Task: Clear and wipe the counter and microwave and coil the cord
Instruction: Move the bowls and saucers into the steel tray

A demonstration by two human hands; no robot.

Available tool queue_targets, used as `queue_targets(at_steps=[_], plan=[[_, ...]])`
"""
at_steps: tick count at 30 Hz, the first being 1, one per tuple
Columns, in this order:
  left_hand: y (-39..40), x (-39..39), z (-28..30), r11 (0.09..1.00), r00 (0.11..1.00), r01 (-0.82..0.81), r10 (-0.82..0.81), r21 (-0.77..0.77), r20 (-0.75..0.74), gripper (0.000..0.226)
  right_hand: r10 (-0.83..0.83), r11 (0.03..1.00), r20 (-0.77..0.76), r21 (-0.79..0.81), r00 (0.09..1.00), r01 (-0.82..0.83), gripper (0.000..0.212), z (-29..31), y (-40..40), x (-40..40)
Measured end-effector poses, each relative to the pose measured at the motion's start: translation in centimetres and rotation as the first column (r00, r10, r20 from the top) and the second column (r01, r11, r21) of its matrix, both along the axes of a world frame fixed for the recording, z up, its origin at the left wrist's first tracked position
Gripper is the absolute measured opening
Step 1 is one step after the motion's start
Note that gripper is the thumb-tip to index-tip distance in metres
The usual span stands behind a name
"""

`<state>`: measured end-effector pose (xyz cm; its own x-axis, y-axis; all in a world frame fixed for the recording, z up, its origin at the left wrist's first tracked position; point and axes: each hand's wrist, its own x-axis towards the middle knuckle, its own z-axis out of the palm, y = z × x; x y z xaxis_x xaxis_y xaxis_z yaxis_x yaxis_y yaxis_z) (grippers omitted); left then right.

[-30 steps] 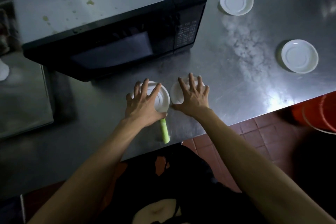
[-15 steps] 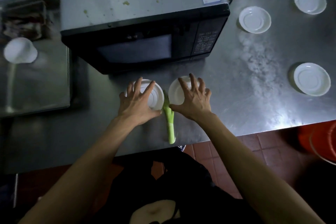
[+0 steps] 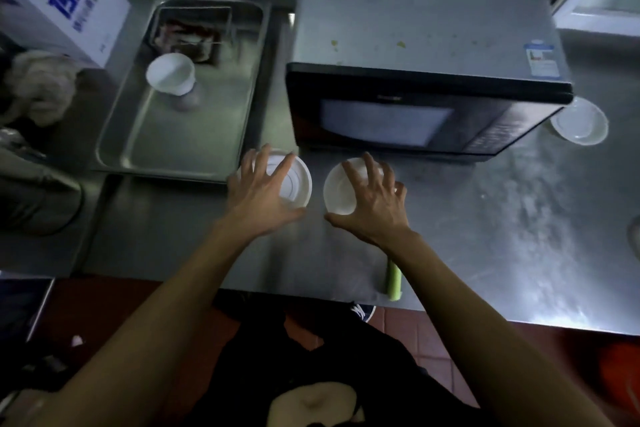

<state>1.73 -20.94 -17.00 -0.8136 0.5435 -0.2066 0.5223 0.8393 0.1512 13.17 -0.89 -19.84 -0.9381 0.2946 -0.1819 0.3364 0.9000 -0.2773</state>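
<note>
Now both hands carrying dishes leftward, away from green stalk [image 3: 394, 282], which is lying at lower right of centre by counter [image 3: 485, 218] edge, partly under right forearm. Left hand [image 3: 263, 191] spreading fingers over one white dish [image 3: 296, 180], clasping rim; right hand [image 3: 372, 201] doing same on second dish [image 3: 337, 191]. Tray [image 3: 187, 149] coming into view at upper left, likely drop-off: clearing progressing. Count: two dishes in hands, one cup [image 3: 171, 74] in tray, one bowl [image 3: 580, 121] right of microwave [image 3: 426, 62], one microwave. Cord not showing.

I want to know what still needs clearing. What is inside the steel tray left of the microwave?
The steel tray holds a white cup and, at its far end, a dark blurred clutter I cannot identify.
</note>
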Motion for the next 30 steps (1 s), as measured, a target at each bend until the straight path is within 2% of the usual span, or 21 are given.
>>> queue_targets(at_steps=[5, 15, 24, 30], plan=[[-5.9, -4.5, 0.4, 0.998, 0.998, -0.058, 0.058, 0.028, 0.011, 0.111, 0.050, 0.999, 0.022, -0.006, 0.999, -0.050, 0.111, 1.1, -5.9, -4.5], [-15.3, -15.2, -0.7, 0.991, 0.990, -0.126, 0.122, 0.053, 0.068, 0.110, 0.023, 1.000, 0.003, 0.008, 1.000, -0.023, 0.108, 2.5, -15.7, -13.3], [-15.5, -21.1, -2.8, 0.996, 0.989, -0.064, 0.054, 0.066, 0.138, 0.106, -0.004, 0.999, 0.005, 0.044, 1.000, 0.003, 0.109, 2.5, -17.4, -17.9], [-13.8, -22.9, -5.0, 0.998, 0.974, -0.043, 0.033, 0.042, 0.223, 0.112, -0.012, 0.999, 0.021, 0.036, 1.000, 0.011, 0.109, 2.0, -16.8, -20.3]])
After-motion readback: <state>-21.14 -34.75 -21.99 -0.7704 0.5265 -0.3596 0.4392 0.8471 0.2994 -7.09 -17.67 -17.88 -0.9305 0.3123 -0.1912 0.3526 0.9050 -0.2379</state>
